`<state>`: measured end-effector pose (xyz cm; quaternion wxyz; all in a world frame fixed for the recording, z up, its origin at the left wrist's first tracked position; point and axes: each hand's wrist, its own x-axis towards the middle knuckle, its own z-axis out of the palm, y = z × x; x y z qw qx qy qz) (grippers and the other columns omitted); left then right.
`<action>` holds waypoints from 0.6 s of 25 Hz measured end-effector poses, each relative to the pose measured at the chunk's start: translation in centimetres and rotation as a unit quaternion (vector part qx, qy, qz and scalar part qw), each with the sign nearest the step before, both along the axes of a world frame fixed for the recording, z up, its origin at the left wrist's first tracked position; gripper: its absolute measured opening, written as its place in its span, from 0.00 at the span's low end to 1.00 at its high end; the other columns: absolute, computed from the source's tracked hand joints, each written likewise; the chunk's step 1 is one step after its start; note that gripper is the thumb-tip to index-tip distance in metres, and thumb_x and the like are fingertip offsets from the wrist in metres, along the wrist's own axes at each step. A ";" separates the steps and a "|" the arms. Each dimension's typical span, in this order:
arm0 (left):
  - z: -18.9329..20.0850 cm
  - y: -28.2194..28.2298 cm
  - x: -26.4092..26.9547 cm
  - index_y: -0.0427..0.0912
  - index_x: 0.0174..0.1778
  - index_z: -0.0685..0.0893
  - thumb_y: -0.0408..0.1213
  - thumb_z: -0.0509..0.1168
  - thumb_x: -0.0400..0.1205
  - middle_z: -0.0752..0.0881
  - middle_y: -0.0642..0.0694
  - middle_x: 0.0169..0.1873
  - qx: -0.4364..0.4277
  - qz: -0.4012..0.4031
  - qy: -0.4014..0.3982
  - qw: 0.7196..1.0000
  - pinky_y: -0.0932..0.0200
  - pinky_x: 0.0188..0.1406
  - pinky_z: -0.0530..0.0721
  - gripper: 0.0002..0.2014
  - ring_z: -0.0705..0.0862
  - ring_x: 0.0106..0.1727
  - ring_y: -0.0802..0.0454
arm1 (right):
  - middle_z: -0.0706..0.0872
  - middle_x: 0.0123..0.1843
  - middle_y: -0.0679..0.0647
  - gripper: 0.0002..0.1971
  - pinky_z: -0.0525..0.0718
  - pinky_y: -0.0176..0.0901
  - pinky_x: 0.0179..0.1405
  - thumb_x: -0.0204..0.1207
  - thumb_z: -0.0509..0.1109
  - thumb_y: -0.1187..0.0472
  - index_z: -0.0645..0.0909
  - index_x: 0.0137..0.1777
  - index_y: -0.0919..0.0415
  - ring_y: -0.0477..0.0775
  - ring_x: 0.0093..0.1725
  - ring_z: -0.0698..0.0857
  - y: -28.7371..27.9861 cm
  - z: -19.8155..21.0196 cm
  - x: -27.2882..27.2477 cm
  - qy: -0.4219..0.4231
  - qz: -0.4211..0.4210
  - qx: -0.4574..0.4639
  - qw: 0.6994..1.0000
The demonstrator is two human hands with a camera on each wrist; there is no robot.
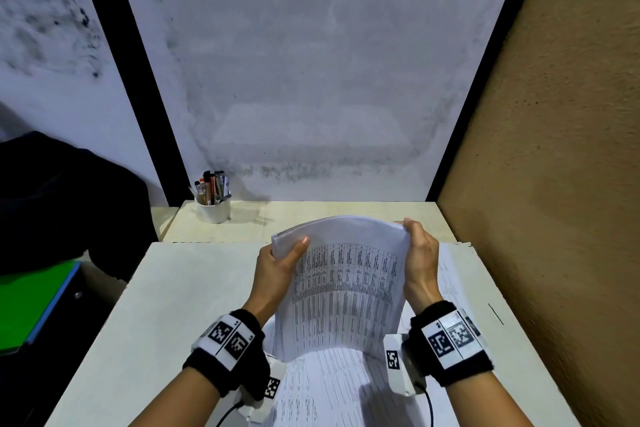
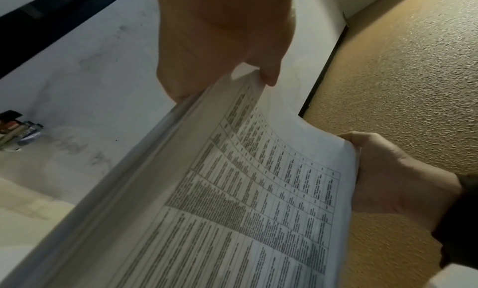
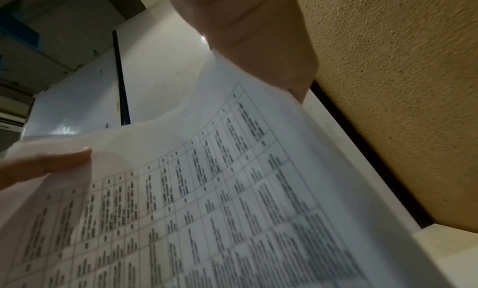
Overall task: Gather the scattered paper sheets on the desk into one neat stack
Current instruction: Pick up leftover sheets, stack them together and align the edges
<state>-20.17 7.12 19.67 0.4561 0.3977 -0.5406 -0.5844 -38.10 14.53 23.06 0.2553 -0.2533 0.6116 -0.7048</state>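
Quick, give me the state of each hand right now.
Left hand: grips the left edge of the paper stack, thumb on top.
Right hand: grips the stack's right edge.

Both forearms are reaching forward with banded wrists side by side, the left hand (image 1: 277, 262) pinching the paper stack (image 1: 343, 288) at its upper left corner, thumb lying across the printed face, while the right hand (image 1: 420, 253) is curling its grip round the stack's upper right edge.
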 end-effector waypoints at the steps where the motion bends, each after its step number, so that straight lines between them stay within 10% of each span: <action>1: -0.3 -0.2 0.1 0.47 0.40 0.84 0.38 0.68 0.76 0.90 0.51 0.34 0.008 -0.003 -0.010 1.000 0.68 0.32 0.86 0.01 0.89 0.34 0.58 | 0.80 0.33 0.52 0.17 0.78 0.38 0.30 0.75 0.62 0.46 0.79 0.35 0.59 0.46 0.30 0.81 0.1 -0.6 -0.4 0.005 0.040 -0.017 0.999; 3: -1.5 -0.6 0.5 0.42 0.47 0.85 0.40 0.71 0.73 0.90 0.43 0.43 0.029 -0.023 -0.032 0.999 0.60 0.41 0.88 0.09 0.89 0.43 0.49 | 0.87 0.44 0.47 0.26 0.87 0.37 0.43 0.65 0.68 0.35 0.81 0.52 0.57 0.45 0.44 0.88 0.6 -2.7 -0.8 0.014 0.140 0.023 0.990; 6: -3.2 -0.3 1.3 0.39 0.57 0.83 0.51 0.75 0.63 0.89 0.41 0.53 0.064 -0.097 -0.064 0.991 0.51 0.54 0.86 0.30 0.88 0.53 0.46 | 0.89 0.49 0.52 0.09 0.83 0.57 0.62 0.72 0.72 0.55 0.81 0.50 0.53 0.57 0.56 0.87 1.6 -5.9 -0.6 0.026 0.194 0.134 0.971; 12: -3.7 -0.7 1.9 0.49 0.47 0.85 0.31 0.69 0.74 0.93 0.57 0.39 0.064 -0.084 -0.027 0.994 0.58 0.49 0.88 0.10 0.90 0.45 0.58 | 0.92 0.34 0.44 0.06 0.88 0.39 0.47 0.72 0.72 0.66 0.84 0.42 0.52 0.40 0.40 0.90 1.6 -5.6 -0.9 0.020 0.162 0.099 0.982; 15: -5.5 0.1 2.4 0.55 0.48 0.84 0.34 0.68 0.76 0.92 0.63 0.39 0.066 -0.143 -0.100 0.982 0.58 0.55 0.84 0.10 0.89 0.48 0.61 | 0.92 0.45 0.53 0.02 0.85 0.54 0.56 0.74 0.70 0.61 0.85 0.44 0.55 0.54 0.49 0.90 1.8 -6.4 -0.2 0.009 0.156 0.122 0.980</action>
